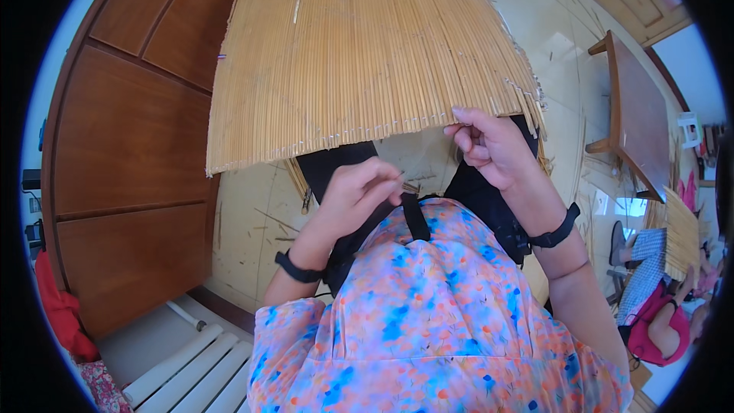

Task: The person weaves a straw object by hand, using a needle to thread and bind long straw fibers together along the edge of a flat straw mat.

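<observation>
A wide mat of tan stalks (367, 53), set side by side and stitched along the edge, slopes across my lap and away from me. At its near right edge, my right hand (493, 149) is closed, with the thumb tip on the rim and the other fingers curled under it. My left hand (359, 191) is held below the near edge, apart from the mat. Its fingers are pinched together; anything between them is too small to make out. Some stalk ends at the mat's right corner (527, 99) stick out unevenly.
A brown wooden cabinet (130, 122) stands close on the left, with a white radiator (191, 367) below it. Loose stalk bits lie on the tiled floor (252, 237). At the right are a wooden table (642, 115) and a person in pink (665, 329) near another mat (680, 233).
</observation>
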Action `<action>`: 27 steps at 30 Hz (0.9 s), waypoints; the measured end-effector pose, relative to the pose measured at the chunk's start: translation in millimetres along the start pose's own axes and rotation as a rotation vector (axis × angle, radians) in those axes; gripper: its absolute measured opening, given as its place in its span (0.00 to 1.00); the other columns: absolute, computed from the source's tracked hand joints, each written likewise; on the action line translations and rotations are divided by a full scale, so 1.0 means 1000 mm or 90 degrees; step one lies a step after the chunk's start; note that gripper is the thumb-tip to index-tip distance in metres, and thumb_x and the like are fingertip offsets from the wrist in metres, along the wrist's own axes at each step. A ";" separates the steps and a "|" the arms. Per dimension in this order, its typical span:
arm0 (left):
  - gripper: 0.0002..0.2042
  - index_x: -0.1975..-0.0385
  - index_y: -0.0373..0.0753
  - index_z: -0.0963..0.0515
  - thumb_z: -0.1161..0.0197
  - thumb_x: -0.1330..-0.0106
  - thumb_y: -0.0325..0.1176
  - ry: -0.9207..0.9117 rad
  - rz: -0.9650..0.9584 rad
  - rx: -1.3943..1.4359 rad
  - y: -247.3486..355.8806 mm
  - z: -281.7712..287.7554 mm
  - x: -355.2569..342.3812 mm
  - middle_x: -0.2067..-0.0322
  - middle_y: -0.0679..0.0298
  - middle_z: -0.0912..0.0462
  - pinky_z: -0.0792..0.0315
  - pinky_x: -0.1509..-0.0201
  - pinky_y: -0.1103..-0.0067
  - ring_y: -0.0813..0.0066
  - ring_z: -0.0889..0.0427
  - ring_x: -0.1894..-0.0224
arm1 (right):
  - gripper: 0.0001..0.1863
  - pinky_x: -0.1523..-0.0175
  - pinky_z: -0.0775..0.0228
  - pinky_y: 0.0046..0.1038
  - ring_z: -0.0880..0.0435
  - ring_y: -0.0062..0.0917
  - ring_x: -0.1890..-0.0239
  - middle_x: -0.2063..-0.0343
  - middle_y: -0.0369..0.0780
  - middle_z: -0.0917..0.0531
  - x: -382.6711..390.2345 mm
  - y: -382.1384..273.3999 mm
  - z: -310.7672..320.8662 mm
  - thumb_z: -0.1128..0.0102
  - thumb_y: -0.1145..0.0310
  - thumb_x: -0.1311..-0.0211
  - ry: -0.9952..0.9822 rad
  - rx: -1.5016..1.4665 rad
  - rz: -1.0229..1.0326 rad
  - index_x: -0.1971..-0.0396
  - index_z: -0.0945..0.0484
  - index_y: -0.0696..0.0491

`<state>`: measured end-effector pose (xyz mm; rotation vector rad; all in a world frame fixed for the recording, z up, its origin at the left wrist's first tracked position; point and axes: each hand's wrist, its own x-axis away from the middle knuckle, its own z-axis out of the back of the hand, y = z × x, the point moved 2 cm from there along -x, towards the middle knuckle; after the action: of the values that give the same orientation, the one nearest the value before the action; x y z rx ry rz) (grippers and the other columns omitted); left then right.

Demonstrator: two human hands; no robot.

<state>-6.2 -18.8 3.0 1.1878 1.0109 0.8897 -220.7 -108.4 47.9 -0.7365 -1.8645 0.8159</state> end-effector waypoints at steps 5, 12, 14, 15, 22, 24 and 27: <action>0.08 0.55 0.31 0.27 0.46 0.32 0.24 0.043 0.148 0.350 -0.028 -0.030 -0.028 0.70 0.61 0.20 0.24 0.63 0.80 0.75 0.19 0.71 | 0.16 0.88 0.56 0.11 0.45 0.07 0.92 0.87 0.30 0.27 0.005 -0.001 -0.004 0.47 0.62 0.34 -0.043 -0.072 -0.086 0.70 0.21 0.60; 0.13 0.50 0.34 0.29 0.44 0.31 0.32 -0.082 0.099 0.620 -0.045 -0.062 -0.062 0.64 0.61 0.22 0.23 0.63 0.78 0.73 0.20 0.69 | 0.17 0.88 0.56 0.11 0.43 0.07 0.92 0.86 0.30 0.26 0.008 0.004 0.004 0.49 0.61 0.33 -0.101 -0.094 -0.095 0.66 0.20 0.62; 0.11 0.52 0.34 0.27 0.44 0.30 0.31 -0.106 0.099 0.606 -0.044 -0.064 -0.063 0.64 0.62 0.22 0.23 0.63 0.78 0.73 0.20 0.70 | 0.17 0.87 0.56 0.11 0.44 0.07 0.91 0.86 0.30 0.26 0.008 0.004 0.004 0.49 0.61 0.33 -0.094 -0.087 -0.087 0.66 0.20 0.61; 0.10 0.54 0.34 0.26 0.46 0.29 0.31 -0.042 0.144 0.513 -0.041 -0.062 -0.058 0.66 0.62 0.22 0.23 0.64 0.78 0.74 0.20 0.71 | 0.16 0.87 0.56 0.11 0.44 0.07 0.91 0.86 0.30 0.27 0.008 0.005 0.004 0.49 0.61 0.33 -0.088 -0.080 -0.079 0.66 0.20 0.61; 0.06 0.60 0.35 0.24 0.46 0.31 0.28 0.127 0.256 0.631 -0.046 -0.049 -0.052 0.76 0.64 0.22 0.28 0.76 0.80 0.76 0.24 0.80 | 0.14 0.86 0.58 0.13 0.47 0.09 0.91 0.87 0.30 0.28 0.012 0.002 -0.005 0.48 0.62 0.35 -0.025 -0.039 -0.072 0.68 0.20 0.58; 0.05 0.62 0.35 0.23 0.44 0.32 0.28 0.104 0.257 0.621 -0.049 -0.050 -0.058 0.75 0.64 0.22 0.29 0.77 0.81 0.77 0.24 0.80 | 0.14 0.86 0.59 0.14 0.47 0.10 0.91 0.87 0.31 0.29 0.011 0.007 -0.004 0.47 0.63 0.35 -0.040 -0.037 -0.070 0.70 0.20 0.58; 0.04 0.64 0.37 0.23 0.42 0.34 0.28 0.096 0.261 0.597 -0.051 -0.054 -0.066 0.76 0.65 0.21 0.30 0.79 0.81 0.77 0.25 0.81 | 0.13 0.86 0.59 0.14 0.46 0.10 0.91 0.87 0.32 0.28 0.010 0.011 -0.003 0.47 0.64 0.36 -0.028 -0.022 -0.048 0.70 0.20 0.59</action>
<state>-76.9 -73.0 -42.0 2.1978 1.3957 0.8357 -220.2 -93.8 45.7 -0.6705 -1.9377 0.7591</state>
